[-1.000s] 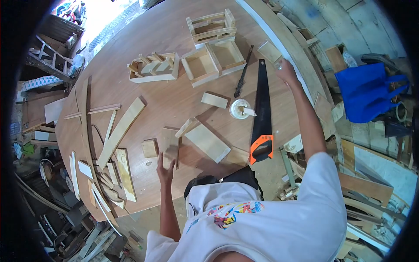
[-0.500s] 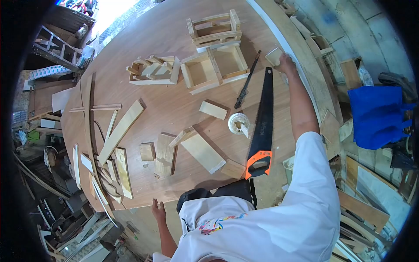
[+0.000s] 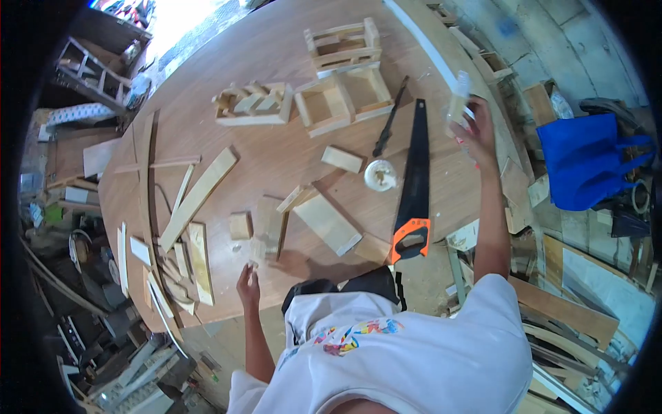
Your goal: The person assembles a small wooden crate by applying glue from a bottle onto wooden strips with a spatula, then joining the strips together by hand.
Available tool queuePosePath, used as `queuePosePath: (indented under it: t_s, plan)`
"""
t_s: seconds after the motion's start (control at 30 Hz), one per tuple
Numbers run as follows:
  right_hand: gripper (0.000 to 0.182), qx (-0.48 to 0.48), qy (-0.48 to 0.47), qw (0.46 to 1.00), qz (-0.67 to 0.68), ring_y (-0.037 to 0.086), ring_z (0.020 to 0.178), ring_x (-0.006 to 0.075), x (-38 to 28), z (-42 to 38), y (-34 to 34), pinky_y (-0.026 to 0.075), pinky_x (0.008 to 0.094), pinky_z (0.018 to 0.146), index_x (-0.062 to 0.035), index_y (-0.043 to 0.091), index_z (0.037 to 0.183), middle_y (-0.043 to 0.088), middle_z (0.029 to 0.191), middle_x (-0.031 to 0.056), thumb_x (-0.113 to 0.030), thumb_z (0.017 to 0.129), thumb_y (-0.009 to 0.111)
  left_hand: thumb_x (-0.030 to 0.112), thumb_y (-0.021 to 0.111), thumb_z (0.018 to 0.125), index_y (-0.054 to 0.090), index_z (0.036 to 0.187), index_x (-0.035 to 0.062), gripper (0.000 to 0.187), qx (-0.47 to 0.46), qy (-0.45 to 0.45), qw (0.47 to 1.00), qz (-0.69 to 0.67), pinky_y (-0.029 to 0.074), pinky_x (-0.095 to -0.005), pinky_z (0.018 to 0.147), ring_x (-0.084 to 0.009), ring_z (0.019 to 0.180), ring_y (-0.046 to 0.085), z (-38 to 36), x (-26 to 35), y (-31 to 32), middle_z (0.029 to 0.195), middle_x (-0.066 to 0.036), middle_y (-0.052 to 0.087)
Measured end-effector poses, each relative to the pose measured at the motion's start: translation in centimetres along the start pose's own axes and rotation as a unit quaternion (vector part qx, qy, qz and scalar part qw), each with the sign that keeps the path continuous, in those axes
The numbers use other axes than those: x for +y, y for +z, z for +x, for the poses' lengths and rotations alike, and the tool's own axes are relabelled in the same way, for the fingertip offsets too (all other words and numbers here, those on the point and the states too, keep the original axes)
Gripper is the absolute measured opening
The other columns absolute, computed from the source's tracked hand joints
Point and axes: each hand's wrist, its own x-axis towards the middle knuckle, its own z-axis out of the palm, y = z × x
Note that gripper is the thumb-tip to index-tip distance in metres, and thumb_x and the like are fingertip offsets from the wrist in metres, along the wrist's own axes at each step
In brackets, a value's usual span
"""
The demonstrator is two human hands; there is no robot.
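Note:
Out at the right edge of the table, my right hand (image 3: 477,134) is closed around a small pale, partly see-through thing (image 3: 458,103), blurred, with touches of red near the fingers. Below it lies a handsaw (image 3: 414,176) with a black blade and an orange handle. My left hand (image 3: 249,286) is at the table's near edge, thumb and fingers apart, with nothing visible in it. Closest to that hand are a flat wood board (image 3: 269,224) and a small wood block (image 3: 240,225). A longer wood piece (image 3: 327,224) lies between the hands.
Wooden box frames (image 3: 345,100) stand at the far side beside a slotted wooden holder (image 3: 254,105). A white tub (image 3: 379,176) and a thin dark tool (image 3: 391,117) sit near the saw. Long wood strips (image 3: 146,186) lie left; a blue bag (image 3: 586,162) hangs right.
My right hand has lifted and turned at the table's right edge, tilting the pale thing upright. My left hand has risen toward the table edge. The view has shifted slightly.

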Motion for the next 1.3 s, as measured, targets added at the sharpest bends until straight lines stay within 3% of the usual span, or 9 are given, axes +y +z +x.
queuePosePath:
  t_s: [0.17,0.27,0.47,0.53,0.6,0.67,0.8,0.97,1.3]
  plan:
    - [0.056,-0.020,0.030,0.997,0.074,0.049,0.109,0.0155,-8.4,-9.9,3.6,0.038,0.0303,0.094,-0.0057,0.044,0.124,0.052,0.114,0.0054,-0.014,0.073,0.067,0.009,0.058,0.089,0.061,0.113,-0.0022,0.027,-0.014,0.011,0.998,-0.053,0.053,-0.0305,0.079,-0.0194,0.091,0.066,1.8,0.9,0.8,0.099,-0.014,0.068]
    - [0.051,-0.099,0.106,0.989,-0.027,0.052,0.098,0.0150,-11.5,-15.1,7.8,0.041,0.0302,0.089,-0.0033,0.051,0.118,0.053,0.110,0.0054,-0.020,0.073,0.069,0.010,0.056,0.090,0.063,0.110,-0.0004,0.024,-0.023,0.038,0.995,-0.087,0.052,-0.0302,0.076,-0.0185,0.087,0.066,2.2,-0.7,1.1,0.097,-0.012,0.069]
    - [0.052,-0.164,0.169,0.959,-0.158,0.054,0.100,0.0217,-9.7,-22.9,15.4,0.043,0.0337,0.089,-0.0044,0.053,0.117,0.053,0.109,0.0118,-0.022,0.072,0.073,0.011,0.056,0.091,0.064,0.109,0.0002,0.023,-0.010,0.041,0.994,-0.097,0.051,-0.0288,0.072,-0.0174,0.082,0.066,2.1,-3.6,-1.4,0.092,-0.011,0.070]
    - [0.055,-0.159,0.115,0.924,-0.329,0.054,0.100,0.0270,-9.1,-24.3,17.2,0.044,0.0367,0.089,-0.0040,0.053,0.115,0.051,0.108,0.0139,-0.024,0.069,0.076,0.011,0.055,0.091,0.063,0.109,-0.0008,0.023,-0.004,0.045,0.992,-0.115,0.051,-0.0281,0.070,-0.0170,0.081,0.066,2.2,-6.0,-2.1,0.091,-0.011,0.070]
    - [0.056,-0.129,0.146,0.917,-0.347,0.052,0.104,0.0303,-8.2,-25.4,19.0,0.044,0.0389,0.088,-0.0067,0.056,0.111,0.052,0.106,0.0157,-0.026,0.064,0.080,0.013,0.055,0.092,0.062,0.109,-0.0046,0.025,-0.011,0.026,0.987,-0.156,0.051,-0.0270,0.073,-0.0154,0.082,0.065,2.3,-8.0,-2.7,0.091,-0.011,0.069]
    - [0.058,-0.133,0.092,0.888,-0.430,0.051,0.104,0.0324,-6.6,-26.2,20.0,0.045,0.0406,0.088,-0.0063,0.055,0.111,0.050,0.105,0.0157,-0.026,0.063,0.081,0.013,0.055,0.091,0.062,0.108,-0.0055,0.026,-0.006,0.023,0.986,-0.163,0.051,-0.0262,0.072,-0.0151,0.080,0.065,2.3,-9.8,-3.2,0.090,-0.011,0.069]
    - [0.063,-0.179,0.091,0.877,-0.436,0.051,0.103,0.0344,-3.2,-27.3,21.4,0.045,0.0423,0.089,-0.0060,0.054,0.111,0.049,0.107,0.0171,-0.028,0.060,0.082,0.013,0.055,0.090,0.062,0.107,-0.0055,0.026,-0.028,0.004,0.982,-0.184,0.051,-0.0251,0.072,-0.0146,0.078,0.064,2.1,-12.7,-3.2,0.089,-0.010,0.068]
    - [0.069,-0.259,0.096,0.802,-0.530,0.050,0.106,0.0390,-1.3,-27.4,23.3,0.045,0.0470,0.088,-0.0053,0.051,0.115,0.047,0.109,0.0216,-0.038,0.061,0.079,0.012,0.056,0.091,0.062,0.108,-0.0051,0.025,-0.049,-0.039,0.957,-0.284,0.050,-0.0242,0.070,-0.0136,0.079,0.063,1.5,-13.2,-2.8,0.089,-0.009,0.067]
    - [0.079,-0.304,0.115,0.744,-0.584,0.050,0.108,0.0410,-0.7,-26.0,24.9,0.045,0.0473,0.090,0.0030,0.046,0.121,0.049,0.110,0.0262,-0.033,0.059,0.079,0.005,0.053,0.091,0.063,0.104,-0.0050,0.019,-0.047,-0.099,0.944,-0.311,0.050,-0.0235,0.067,-0.0127,0.074,0.063,2.0,-13.9,-3.3,0.088,-0.009,0.066]
